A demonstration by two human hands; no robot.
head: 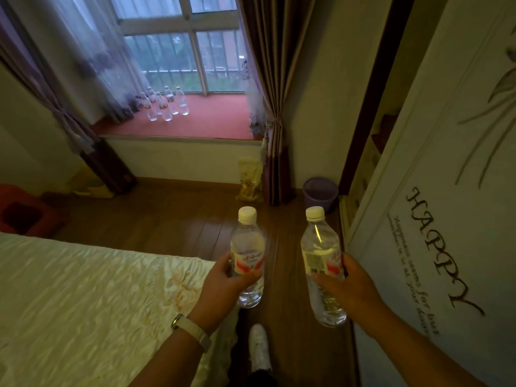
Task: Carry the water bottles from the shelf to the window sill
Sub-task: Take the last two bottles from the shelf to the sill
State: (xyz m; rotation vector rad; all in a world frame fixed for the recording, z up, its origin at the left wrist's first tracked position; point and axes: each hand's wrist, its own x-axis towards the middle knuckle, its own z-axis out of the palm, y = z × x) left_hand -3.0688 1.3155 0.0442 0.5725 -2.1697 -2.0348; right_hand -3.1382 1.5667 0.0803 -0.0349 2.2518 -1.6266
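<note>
The left hand is wrapped around one capped water bottle, and the right hand grips another bottle; both are held upright over the wooden floor. Well ahead of the hands, a cluster of bottles stands on the red window sill. The bed lies just left of the left hand.

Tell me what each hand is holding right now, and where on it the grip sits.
Left hand holds a water bottle around its labelled middle. Right hand holds a second bottle, grip at the label and lower body.
</note>
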